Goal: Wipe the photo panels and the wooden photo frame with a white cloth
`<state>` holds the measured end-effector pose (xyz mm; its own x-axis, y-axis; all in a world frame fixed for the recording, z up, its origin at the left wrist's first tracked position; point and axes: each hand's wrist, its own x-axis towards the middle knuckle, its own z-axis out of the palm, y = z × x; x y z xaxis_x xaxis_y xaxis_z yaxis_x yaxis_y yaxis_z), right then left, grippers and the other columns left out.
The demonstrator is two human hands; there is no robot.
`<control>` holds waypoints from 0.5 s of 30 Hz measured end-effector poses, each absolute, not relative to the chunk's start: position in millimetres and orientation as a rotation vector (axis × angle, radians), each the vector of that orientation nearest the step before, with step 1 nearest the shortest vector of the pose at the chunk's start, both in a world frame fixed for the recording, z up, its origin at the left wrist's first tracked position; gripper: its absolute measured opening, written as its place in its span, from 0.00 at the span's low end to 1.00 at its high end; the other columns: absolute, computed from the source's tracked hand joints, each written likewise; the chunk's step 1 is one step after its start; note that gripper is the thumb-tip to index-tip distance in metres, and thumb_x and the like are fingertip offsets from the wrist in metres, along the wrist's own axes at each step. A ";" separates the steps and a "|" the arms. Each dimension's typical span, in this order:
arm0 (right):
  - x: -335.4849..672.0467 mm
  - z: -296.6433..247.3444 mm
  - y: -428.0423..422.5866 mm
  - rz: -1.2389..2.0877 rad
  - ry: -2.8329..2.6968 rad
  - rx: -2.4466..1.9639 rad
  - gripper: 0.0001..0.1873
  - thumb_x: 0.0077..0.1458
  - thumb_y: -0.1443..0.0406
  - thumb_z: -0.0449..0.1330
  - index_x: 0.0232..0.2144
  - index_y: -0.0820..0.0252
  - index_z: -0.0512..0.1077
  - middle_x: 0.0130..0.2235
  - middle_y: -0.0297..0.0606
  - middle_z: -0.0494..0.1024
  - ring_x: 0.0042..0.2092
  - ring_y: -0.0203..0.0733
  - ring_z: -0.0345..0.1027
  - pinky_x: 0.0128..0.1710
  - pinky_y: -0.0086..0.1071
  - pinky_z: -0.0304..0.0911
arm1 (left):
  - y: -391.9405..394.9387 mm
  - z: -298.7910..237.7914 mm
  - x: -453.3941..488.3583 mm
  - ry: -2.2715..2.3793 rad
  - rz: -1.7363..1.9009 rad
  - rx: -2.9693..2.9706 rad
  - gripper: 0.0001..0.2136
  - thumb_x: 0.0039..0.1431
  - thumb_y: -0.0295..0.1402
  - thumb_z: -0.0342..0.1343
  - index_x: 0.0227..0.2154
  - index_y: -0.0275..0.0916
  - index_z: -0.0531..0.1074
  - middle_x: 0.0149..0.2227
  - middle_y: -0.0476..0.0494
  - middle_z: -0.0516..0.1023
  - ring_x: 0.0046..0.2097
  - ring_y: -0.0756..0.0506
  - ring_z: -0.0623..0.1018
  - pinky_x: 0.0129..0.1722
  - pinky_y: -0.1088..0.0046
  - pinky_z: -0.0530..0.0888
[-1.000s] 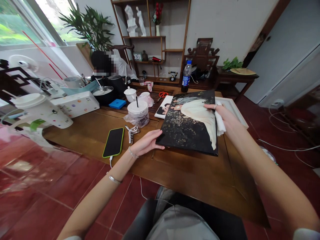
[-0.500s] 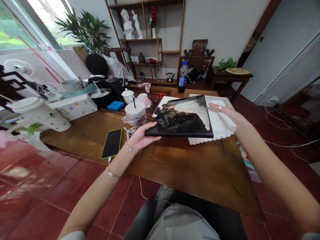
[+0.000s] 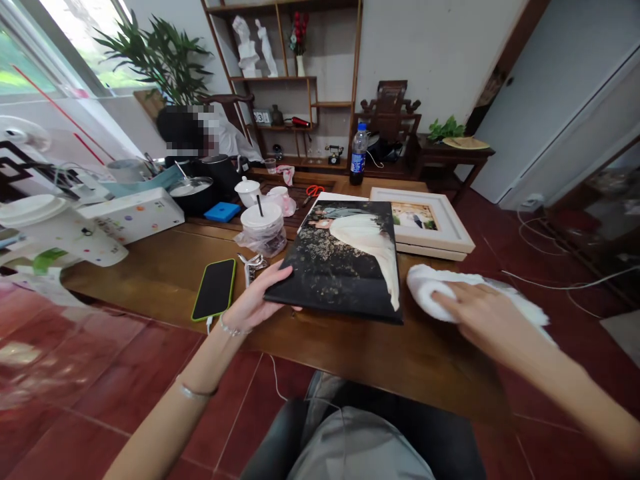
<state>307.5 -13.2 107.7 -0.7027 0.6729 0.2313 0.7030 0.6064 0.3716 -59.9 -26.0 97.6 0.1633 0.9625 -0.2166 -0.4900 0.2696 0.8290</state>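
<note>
My left hand [image 3: 265, 293] grips the near left corner of a dark photo panel [image 3: 345, 263], its thumb on top and fingers underneath. The panel is tilted above the table and bears a picture with a long pale dress. To its right, my right hand [image 3: 465, 303] is closed on a white cloth [image 3: 430, 290], which bunches up under the fingers and trails to the right. Cloth and panel are apart. Behind them a white picture frame [image 3: 450, 220] with a small photo lies on the table.
A phone [image 3: 215, 290] on a cable and a metal clamp-like item [image 3: 253, 265] lie left of my left hand. Lidded cups [image 3: 263, 220], red-handled scissors [image 3: 314, 191] and a bottle [image 3: 358, 157] stand or lie farther back on the wooden table [image 3: 350, 350]. A person sits at the far left.
My right hand has moved right and nearer with the cloth, away from the panel's edge, uncovering the white frame. The panel has come lower and nearer, its picture facing me more.
</note>
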 end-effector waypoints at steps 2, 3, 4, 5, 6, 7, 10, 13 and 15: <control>294.8 89.4 -13.9 -0.665 -2.845 -1.065 0.17 0.44 0.76 0.52 0.37 0.58 0.71 0.47 0.47 0.73 0.46 0.52 0.68 0.39 0.43 0.65 | -36.8 97.9 -62.8 0.879 1.183 0.664 0.10 0.52 0.25 0.55 0.38 0.35 0.70 0.29 0.46 0.77 0.25 0.48 0.77 0.20 0.74 0.78; 291.1 85.4 -13.0 -0.575 -2.886 -1.029 0.14 0.46 0.74 0.55 0.37 0.59 0.72 0.50 0.48 0.70 0.49 0.54 0.66 0.40 0.45 0.65 | -42.5 97.7 -64.7 0.891 1.194 0.646 0.09 0.52 0.25 0.56 0.38 0.36 0.70 0.29 0.47 0.77 0.25 0.48 0.77 0.20 0.74 0.78; 289.3 85.3 -11.3 -0.432 -2.910 -1.010 0.11 0.47 0.70 0.57 0.37 0.59 0.73 0.53 0.48 0.68 0.51 0.55 0.64 0.42 0.45 0.65 | -48.3 97.3 -66.7 0.906 1.203 0.632 0.09 0.52 0.25 0.56 0.37 0.36 0.70 0.28 0.47 0.77 0.24 0.49 0.77 0.20 0.74 0.77; 289.2 89.3 -8.5 -0.245 -2.932 -0.997 0.10 0.48 0.65 0.59 0.37 0.58 0.73 0.54 0.47 0.66 0.52 0.54 0.63 0.44 0.44 0.65 | -54.2 96.7 -68.8 0.923 1.204 0.621 0.09 0.51 0.25 0.56 0.37 0.36 0.70 0.28 0.48 0.77 0.24 0.49 0.77 0.20 0.74 0.77; 290.4 96.8 -4.7 -0.044 -2.943 -0.986 0.11 0.49 0.61 0.59 0.37 0.56 0.74 0.55 0.45 0.65 0.52 0.53 0.63 0.46 0.42 0.65 | -60.2 96.0 -71.0 0.944 1.202 0.615 0.09 0.51 0.25 0.56 0.38 0.36 0.70 0.28 0.47 0.77 0.24 0.48 0.77 0.19 0.74 0.77; 292.3 107.1 0.2 0.144 -2.935 -0.982 0.12 0.50 0.57 0.59 0.36 0.54 0.75 0.55 0.42 0.66 0.52 0.51 0.63 0.47 0.40 0.65 | -66.1 95.3 -73.2 0.964 1.190 0.613 0.10 0.51 0.26 0.57 0.39 0.36 0.70 0.28 0.47 0.77 0.24 0.48 0.77 0.19 0.74 0.77; 295.5 143.0 21.0 0.438 -2.760 -1.035 0.13 0.54 0.55 0.54 0.34 0.51 0.76 0.50 0.34 0.72 0.49 0.46 0.67 0.48 0.36 0.63 | -83.3 93.9 -78.6 1.019 1.117 0.626 0.16 0.51 0.28 0.58 0.45 0.37 0.68 0.30 0.45 0.77 0.24 0.47 0.77 0.19 0.71 0.77; 287.0 165.3 46.9 0.320 -2.483 -1.106 0.14 0.55 0.56 0.54 0.37 0.54 0.75 0.44 0.35 0.76 0.45 0.45 0.69 0.46 0.37 0.63 | -99.2 93.1 -82.2 1.061 1.079 0.619 0.19 0.51 0.29 0.58 0.48 0.39 0.67 0.34 0.44 0.77 0.24 0.47 0.77 0.19 0.70 0.77; 273.1 167.7 65.1 0.208 -2.395 -1.097 0.14 0.55 0.57 0.53 0.38 0.56 0.74 0.41 0.35 0.78 0.43 0.45 0.70 0.44 0.36 0.63 | -108.5 92.0 -83.9 1.090 1.056 0.602 0.19 0.52 0.30 0.58 0.48 0.40 0.67 0.36 0.43 0.77 0.25 0.47 0.77 0.19 0.72 0.77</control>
